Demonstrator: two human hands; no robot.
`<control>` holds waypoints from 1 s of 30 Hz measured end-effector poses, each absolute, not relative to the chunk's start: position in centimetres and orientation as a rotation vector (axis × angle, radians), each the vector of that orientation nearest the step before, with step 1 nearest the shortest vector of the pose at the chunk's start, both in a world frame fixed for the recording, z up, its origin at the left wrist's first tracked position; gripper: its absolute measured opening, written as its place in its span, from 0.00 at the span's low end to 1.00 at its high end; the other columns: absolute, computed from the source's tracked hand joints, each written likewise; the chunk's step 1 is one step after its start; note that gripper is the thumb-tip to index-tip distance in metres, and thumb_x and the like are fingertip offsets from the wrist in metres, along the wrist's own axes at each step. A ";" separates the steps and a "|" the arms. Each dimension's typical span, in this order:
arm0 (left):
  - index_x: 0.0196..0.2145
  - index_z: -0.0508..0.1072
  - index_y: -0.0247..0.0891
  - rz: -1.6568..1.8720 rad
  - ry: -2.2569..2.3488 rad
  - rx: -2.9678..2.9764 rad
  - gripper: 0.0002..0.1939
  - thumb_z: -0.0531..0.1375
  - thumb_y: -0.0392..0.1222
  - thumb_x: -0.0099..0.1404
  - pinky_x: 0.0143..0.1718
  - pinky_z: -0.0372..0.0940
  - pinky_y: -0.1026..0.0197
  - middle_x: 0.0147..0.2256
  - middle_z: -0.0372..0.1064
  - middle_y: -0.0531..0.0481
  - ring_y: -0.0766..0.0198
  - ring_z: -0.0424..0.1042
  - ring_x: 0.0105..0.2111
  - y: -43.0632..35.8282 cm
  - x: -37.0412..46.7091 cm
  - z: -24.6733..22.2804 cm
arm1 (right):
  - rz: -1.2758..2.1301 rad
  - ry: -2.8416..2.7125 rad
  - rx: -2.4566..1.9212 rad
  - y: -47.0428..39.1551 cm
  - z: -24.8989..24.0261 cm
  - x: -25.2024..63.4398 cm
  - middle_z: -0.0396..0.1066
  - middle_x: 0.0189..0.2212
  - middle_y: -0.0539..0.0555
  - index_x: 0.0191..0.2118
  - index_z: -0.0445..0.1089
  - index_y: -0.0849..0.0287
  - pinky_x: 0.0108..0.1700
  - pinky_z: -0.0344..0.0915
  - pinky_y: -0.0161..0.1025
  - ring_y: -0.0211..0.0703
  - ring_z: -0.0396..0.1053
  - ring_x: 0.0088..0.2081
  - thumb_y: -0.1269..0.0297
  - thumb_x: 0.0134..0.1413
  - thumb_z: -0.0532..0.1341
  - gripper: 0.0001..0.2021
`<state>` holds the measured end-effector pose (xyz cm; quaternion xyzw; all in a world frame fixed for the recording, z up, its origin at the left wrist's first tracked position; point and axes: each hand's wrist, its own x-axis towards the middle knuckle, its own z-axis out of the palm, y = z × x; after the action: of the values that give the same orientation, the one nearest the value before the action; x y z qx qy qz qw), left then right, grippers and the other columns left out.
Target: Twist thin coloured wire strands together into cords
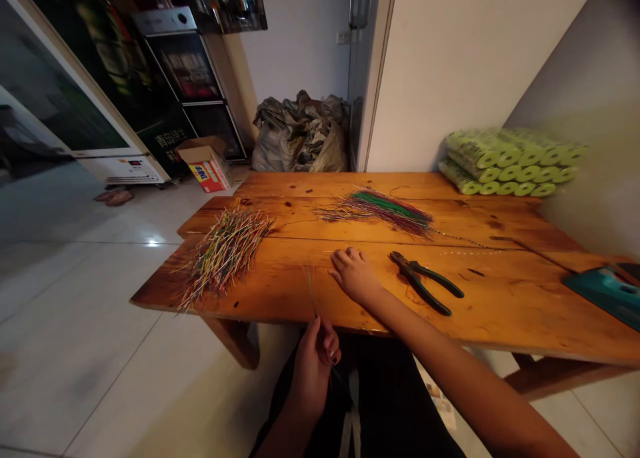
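Close to my lap, my left hand (314, 361) is closed in a pinch on a few thin wires (311, 288), whose loose ends fan upward over the table's front edge. My right hand (354, 275) lies palm down on the wooden table (280, 271), fingers spread and slightly bent. A short pale strand shows by its fingertips. Right of that hand rest cutting pliers (425, 281) with dark green handles, jaws toward the back left. A heap of multicoloured wires (227, 251) covers the table's left end. Behind my right hand lies another bundle, green and dark red wires (390, 211).
Green patterned rolls (510, 161) are stacked at the table's back right. A teal tool (605, 291) with a long dark rod sits at the right edge. Beyond the table are grey sacks (303, 138) and an open cardboard box (207, 165) on the floor.
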<state>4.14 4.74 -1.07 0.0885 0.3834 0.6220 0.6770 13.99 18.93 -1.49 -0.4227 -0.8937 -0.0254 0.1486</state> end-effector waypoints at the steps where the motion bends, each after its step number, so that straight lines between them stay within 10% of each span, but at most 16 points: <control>1: 0.20 0.62 0.35 1.401 0.864 0.200 0.18 0.66 0.49 0.48 0.17 0.45 0.70 0.14 0.52 0.61 0.77 0.49 0.14 4.8 4.1 -1.1 | -0.093 -2.598 -1.183 18.8 -1.4 14.0 0.66 0.46 0.62 0.51 0.64 0.62 0.45 0.54 0.49 0.56 0.57 0.47 0.58 0.59 0.51 0.18; 18: 0.20 0.63 0.34 1.386 0.935 0.246 0.19 0.65 0.51 0.48 0.16 0.40 0.69 0.13 0.49 0.62 0.79 0.43 0.13 4.7 4.1 -1.5 | -0.032 -2.616 -1.044 17.1 -2.8 14.1 0.60 0.57 0.59 0.58 0.56 0.62 0.60 0.42 0.54 0.51 0.52 0.59 0.53 0.60 0.48 0.25; 30: 0.20 0.65 0.34 1.340 0.915 0.335 0.17 0.63 0.51 0.53 0.17 0.42 0.69 0.13 0.48 0.62 0.77 0.42 0.14 4.6 4.5 -1.5 | 0.147 -2.570 -1.061 12.9 -0.8 16.1 0.73 0.41 0.57 0.51 0.63 0.61 0.48 0.61 0.43 0.46 0.65 0.43 0.69 0.57 0.54 0.16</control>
<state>4.46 4.60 -1.46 0.1490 0.4070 0.5961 0.6759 16.12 12.93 -0.79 -0.3750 -0.9083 0.0519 0.1779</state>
